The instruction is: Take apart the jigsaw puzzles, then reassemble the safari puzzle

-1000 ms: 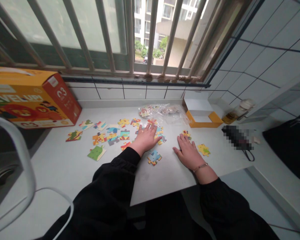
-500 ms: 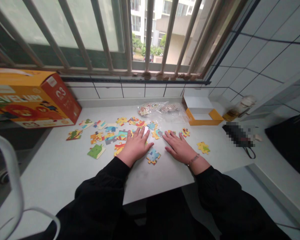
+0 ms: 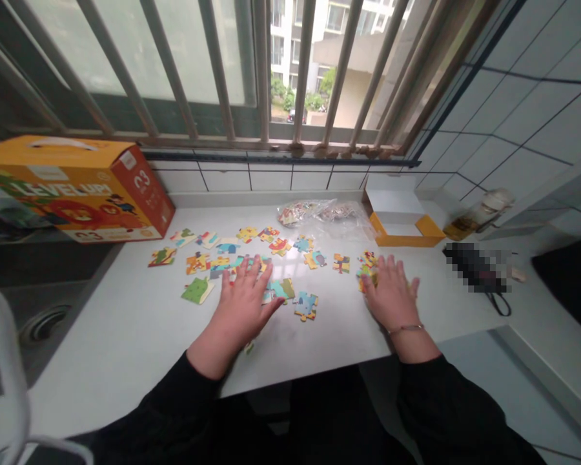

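Note:
Colourful jigsaw pieces lie scattered over the white countertop (image 3: 140,323). My left hand (image 3: 244,300) is spread flat over several of them, hiding parts of those beneath. A teal and green piece (image 3: 281,289) shows beside its thumb, and a blue piece (image 3: 305,305) lies to the right of that. My right hand (image 3: 393,294), fingers apart, rests partly over a few pieces; a red and yellow one (image 3: 368,258) peeks out at its fingertips. Between the hands sit an orange piece (image 3: 341,263) and a blue-yellow piece (image 3: 315,259). A green piece (image 3: 197,290) lies at the left.
A large orange puzzle box (image 3: 77,190) stands at the back left beside a sink (image 3: 53,323). Clear plastic bags (image 3: 319,213) with pieces lie near the wall. An opened yellow-white box (image 3: 404,226), a bottle (image 3: 479,213) and a dark pouch (image 3: 474,268) are at the right.
My right hand has moved right, away from the middle, onto the pieces there. My left hand has shifted left and nearer to me. The view has turned slightly left.

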`<state>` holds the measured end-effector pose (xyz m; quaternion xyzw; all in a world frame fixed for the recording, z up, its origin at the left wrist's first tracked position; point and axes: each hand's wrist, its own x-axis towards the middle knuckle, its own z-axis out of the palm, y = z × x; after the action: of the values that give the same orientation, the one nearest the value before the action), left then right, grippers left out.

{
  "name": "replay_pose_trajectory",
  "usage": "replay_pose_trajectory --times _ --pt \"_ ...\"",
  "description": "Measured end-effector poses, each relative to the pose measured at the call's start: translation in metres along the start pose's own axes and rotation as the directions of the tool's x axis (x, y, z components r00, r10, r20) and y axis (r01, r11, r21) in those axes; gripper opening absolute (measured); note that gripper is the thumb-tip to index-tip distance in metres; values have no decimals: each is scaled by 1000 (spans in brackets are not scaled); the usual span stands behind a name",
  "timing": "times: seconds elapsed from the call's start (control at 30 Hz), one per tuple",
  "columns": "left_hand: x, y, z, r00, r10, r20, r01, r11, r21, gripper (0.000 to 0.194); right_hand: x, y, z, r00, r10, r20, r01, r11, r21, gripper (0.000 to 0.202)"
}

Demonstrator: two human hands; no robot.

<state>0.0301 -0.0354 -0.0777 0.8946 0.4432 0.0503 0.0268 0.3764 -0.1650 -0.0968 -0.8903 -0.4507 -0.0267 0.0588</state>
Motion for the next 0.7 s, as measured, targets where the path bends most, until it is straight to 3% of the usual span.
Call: replay_pose_trajectory --times 0.13,0.27,0.4,0.5,0.57,0.63,0.7 --pt "-45 -19 14 999 -19 34 19 1000 -18 82 -20 37 10 982 158 106 -160 987 10 93" --pt "-59 -20 17 999 -4 39 6 999 -35 78 -27 44 16 984 71 160 -73 997 8 92" --pt "-50 -19 13 995 -90 50 90 996 -4 74 -33 25 11 982 -21 186 21 1000 3 88" --pt "-42 -20 13 986 -166 23 166 986 -2 73 -42 7 9 993 -36 110 37 999 -3 89" --pt "-39 -22 12 977 -211 -31 210 977 -28 70 -52 -10 10 995 -93 26 92 996 14 89" --pt "-39 -23 10 966 -225 -125 217 973 -75 67 -65 -31 12 975 -221 -31 223 973 56 84" --pt "-43 -24 7 960 -160 -229 131 982 -136 62 -79 -55 13 934 -353 -61 357 928 109 81"
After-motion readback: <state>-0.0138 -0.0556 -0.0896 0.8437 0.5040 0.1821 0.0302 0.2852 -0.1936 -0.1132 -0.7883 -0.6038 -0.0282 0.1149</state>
